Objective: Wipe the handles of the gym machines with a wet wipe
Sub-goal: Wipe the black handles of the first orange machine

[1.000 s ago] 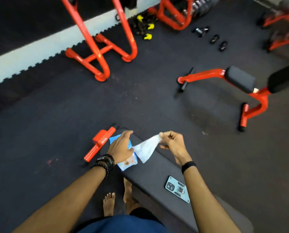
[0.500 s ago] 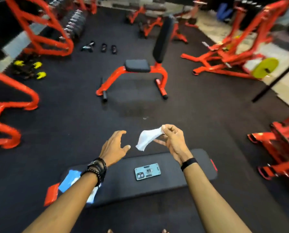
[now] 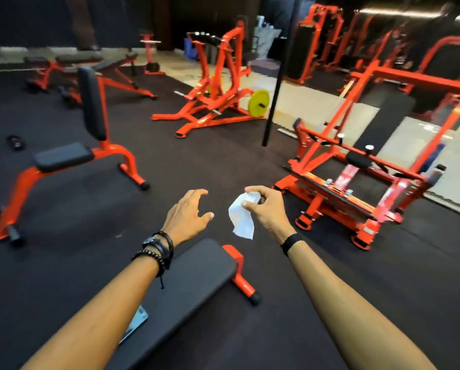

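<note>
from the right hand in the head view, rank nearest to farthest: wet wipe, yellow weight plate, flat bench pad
1. wet wipe, pinched in the right hand
2. flat bench pad, just below, between the arms
3. yellow weight plate, far ahead on a red machine

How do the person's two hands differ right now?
The right hand pinches a white wet wipe that hangs crumpled below its fingers; the left hand holds nothing, its fingers spread and curled in the air. The left wrist carries several dark bracelets, some beaded, while the right wrist has a single plain black band. Both hands are bare and reach forward at about the same height over the dark floor.
</note>
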### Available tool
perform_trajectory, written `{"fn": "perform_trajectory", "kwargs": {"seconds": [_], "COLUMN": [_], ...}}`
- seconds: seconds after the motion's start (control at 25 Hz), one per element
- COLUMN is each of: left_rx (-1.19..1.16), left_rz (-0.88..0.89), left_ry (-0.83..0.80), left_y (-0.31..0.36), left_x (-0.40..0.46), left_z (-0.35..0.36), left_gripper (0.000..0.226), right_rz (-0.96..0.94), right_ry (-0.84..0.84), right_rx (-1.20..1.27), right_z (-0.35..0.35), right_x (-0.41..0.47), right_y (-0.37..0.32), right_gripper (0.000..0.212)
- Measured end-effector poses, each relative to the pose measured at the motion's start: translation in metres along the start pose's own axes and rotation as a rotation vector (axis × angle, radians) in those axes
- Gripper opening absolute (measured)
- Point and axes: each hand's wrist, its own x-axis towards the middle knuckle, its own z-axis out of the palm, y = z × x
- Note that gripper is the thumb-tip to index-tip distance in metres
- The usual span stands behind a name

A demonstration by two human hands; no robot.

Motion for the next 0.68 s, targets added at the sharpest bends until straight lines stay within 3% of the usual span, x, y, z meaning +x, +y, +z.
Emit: {"fn": "perform_trajectory", "kwargs": {"seconds": [0.12,0.2,0.4,0.56,0.68], "left_rx": [-0.023,-0.036,-0.039,-0.05,-0.067], "left_rz": [0.103,0.165,0.336,0.409,0.44], "left_ry": [-0.036,-0.059,-0.135,-0.152,-0.153], "left_y": [0.074,0.116,0.203,0.238,0.257], "left_x": [0.041,0.063,0.121,0.182,0.248], "left_z": [0.047,0.074,0.134,0.176,0.211], "left_gripper": [0.059,0.059,0.056,0.051,0.047], "right_rz": [-0.085,-0.143,-0.115,-0.091,-0.105], "right_ry": [0.103,0.166,0.329,0.388,0.457], "right_rx": [-0.202,-0.255,-0.371,-0.367,-0.354], "right_z": [-0.091,-0.141,-0.245,-0.298,-0.333], "right_x": [0.005,0.011,0.038,0.076,0.134], "right_y": [0.019,0.031,0.064,0.086,0.108], "right_gripper": [0.05,0.051,0.04,0.015,0.014]}}
